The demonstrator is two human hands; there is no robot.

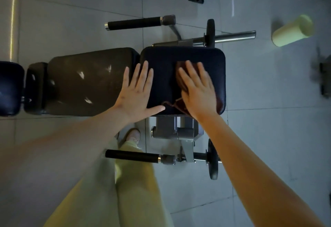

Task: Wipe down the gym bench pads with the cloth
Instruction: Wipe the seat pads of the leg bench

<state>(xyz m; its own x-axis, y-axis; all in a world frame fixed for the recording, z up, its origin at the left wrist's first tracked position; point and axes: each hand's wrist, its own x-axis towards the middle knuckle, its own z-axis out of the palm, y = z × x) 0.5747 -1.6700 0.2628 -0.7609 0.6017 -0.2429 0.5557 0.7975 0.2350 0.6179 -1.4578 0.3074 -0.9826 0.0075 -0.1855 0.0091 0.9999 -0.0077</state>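
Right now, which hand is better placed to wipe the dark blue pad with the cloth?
Right. The right hand presses flat on the cloth on the dark blue pad; the left hand rests bare on the pad's left edge.

Glossy leatherette pad (182, 56), brown cloth (180, 76)

Brown cloth (181, 78), navy pad (161, 76)

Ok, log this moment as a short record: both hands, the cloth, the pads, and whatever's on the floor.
left hand: flat, fingers straight, across the gap between the two pads
right hand: flat, pressing the cloth
cloth: reddish-brown, on the dark blue pad
worn brown pad: left of it, scuffed
floor: pale yellow cylinder, far right
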